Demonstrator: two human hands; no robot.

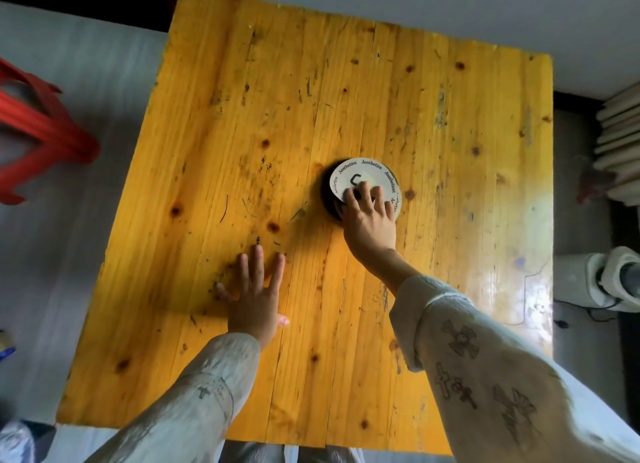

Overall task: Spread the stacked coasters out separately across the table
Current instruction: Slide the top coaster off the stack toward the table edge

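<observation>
A stack of round white coasters [360, 173] with "Aesthetics" printed around the rim sits a little right of the middle of the yellow wooden table [263, 116]. My right hand [369, 220] lies on top of the stack, fingertips on the top coaster and thumb at the stack's left edge. Whether it grips a coaster or only presses on it does not show. My left hand [254, 296] rests flat on the bare wood to the lower left of the stack, fingers spread, holding nothing.
A red plastic stool [38, 130] stands on the floor left of the table. A white radiator [620, 133] and a white pipe [609, 282] are at the right. A white wall runs behind the table's far edge.
</observation>
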